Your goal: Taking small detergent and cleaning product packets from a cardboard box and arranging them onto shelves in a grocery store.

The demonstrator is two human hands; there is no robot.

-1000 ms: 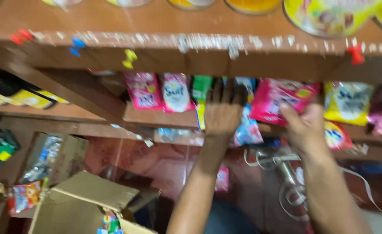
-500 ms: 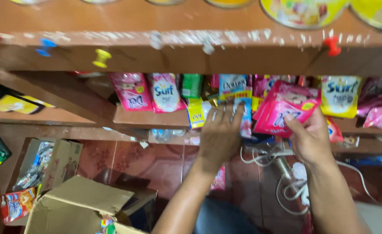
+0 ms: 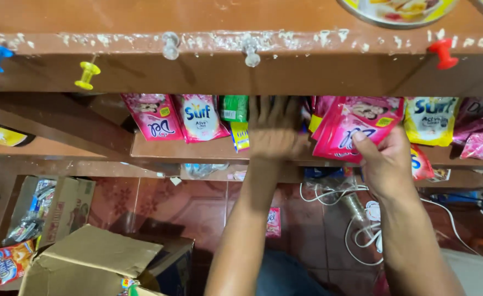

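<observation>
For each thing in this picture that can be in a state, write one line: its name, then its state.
Left hand: flat, fingers reaching into the shelf between sachets.
Right hand: gripping a bunch of pink sachets.
Pink sachets: held upright at the shelf edge.
Cardboard box: flaps open.
Yellow pushpin: stuck in the shelf edge.
White cable: loose on the floor.

Brown wooden shelving [image 3: 208, 151] is seen above a reddish patterned tile floor [image 3: 197, 205] — dimly lit — with cardboard boxes [image 3: 96, 257] set below.
</observation>
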